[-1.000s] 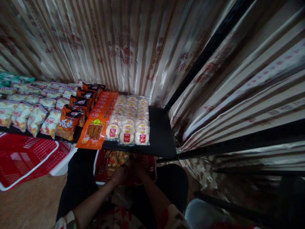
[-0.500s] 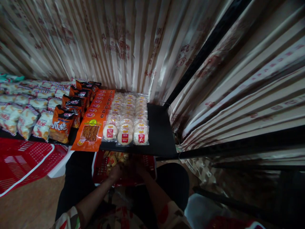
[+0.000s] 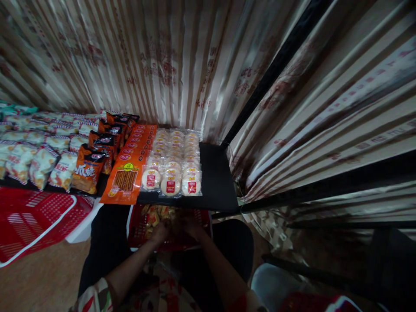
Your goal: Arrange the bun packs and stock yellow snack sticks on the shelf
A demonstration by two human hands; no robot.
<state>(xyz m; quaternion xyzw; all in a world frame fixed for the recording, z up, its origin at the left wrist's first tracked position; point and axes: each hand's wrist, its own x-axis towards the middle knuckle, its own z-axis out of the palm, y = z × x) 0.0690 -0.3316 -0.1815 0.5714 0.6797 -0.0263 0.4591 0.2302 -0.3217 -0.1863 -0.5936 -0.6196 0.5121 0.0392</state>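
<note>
Both my hands are down inside a red plastic basket (image 3: 134, 232) between my knees, below the shelf edge. My left hand (image 3: 161, 230) is closed at the wrapped snacks (image 3: 159, 212), small packets in golden-yellow wrappers. My right hand (image 3: 191, 227) is beside it on the right, in deep shade, its fingers too dark to make out. What the left fingers hold, if anything, is hidden. Above the basket, round white rice crackers (image 3: 171, 184) in clear packets lie in three rows on the black shelf (image 3: 217, 173).
Left of the crackers lie overlapping orange snack packs (image 3: 125, 177), orange-black bags (image 3: 87, 169) and white snack bags (image 3: 43, 164). A second red basket (image 3: 35, 221) with a white handle stands at lower left. Patterned curtains (image 3: 182, 65) hang behind, crossed by a black post (image 3: 260, 91).
The view has shifted slightly. My right hand has come a little up and left within the basket, and my left hand has moved slightly right. The shelf goods stay in place.
</note>
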